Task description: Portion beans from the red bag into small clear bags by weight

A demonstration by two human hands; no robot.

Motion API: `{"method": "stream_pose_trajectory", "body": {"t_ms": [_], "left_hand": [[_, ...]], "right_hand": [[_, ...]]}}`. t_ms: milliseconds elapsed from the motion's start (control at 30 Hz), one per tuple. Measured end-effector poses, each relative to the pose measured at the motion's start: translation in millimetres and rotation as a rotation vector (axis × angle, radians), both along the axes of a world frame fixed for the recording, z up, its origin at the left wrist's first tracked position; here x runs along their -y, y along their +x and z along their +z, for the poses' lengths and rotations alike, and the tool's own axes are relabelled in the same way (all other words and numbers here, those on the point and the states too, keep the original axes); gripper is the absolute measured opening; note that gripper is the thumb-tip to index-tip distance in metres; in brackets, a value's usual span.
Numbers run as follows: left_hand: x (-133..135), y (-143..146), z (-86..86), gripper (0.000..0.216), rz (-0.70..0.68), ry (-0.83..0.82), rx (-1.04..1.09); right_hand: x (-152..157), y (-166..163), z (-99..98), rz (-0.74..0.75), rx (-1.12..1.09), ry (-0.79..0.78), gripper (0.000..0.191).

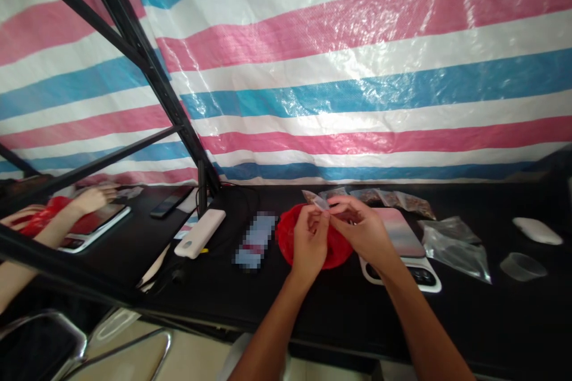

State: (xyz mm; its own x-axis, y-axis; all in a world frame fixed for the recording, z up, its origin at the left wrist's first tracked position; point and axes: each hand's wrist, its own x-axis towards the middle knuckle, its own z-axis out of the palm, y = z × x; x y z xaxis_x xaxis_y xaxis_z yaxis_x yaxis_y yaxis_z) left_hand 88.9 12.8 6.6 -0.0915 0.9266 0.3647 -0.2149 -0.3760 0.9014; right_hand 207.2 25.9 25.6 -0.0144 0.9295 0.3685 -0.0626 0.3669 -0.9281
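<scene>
A plastic sheet [357, 59] striped red, white and blue fills the upper frame, hanging behind a black table [344, 309]. At the left edge I see a co-worker's arm [58, 229]. Right of centre sits a white scale [402, 235], the marks on its dark panel too small to read. Beside it, mid-frame, lies a red plastic bag [337, 250]. Over that, the left hand [310, 235] and right hand [364, 229] meet, fingertips pressed closed. Centre-left are a phone [257, 241], its screen blurred to blocks, and a white power bank [201, 233] whose round mark I can't make out. Smallest is the clear packet [319, 201] both hands pinch, at centre.
</scene>
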Motion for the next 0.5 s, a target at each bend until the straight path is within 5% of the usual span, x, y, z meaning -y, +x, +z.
{"method": "stream_pose_trajectory", "body": {"t_ms": [300, 500], "left_hand": [[-0.7, -26.2, -13.2, 0.01, 0.007, -0.031, -0.11], [3.1, -33.8, -9.8, 0.011, 0.133, 0.038, -0.373]], "right_hand": [[4.5, -10.3, -2.0, 0.106, -0.004, -0.132, 0.038], [2.9, -25.4, -12.1, -0.08, 0.105, -0.056, 0.024]]}}
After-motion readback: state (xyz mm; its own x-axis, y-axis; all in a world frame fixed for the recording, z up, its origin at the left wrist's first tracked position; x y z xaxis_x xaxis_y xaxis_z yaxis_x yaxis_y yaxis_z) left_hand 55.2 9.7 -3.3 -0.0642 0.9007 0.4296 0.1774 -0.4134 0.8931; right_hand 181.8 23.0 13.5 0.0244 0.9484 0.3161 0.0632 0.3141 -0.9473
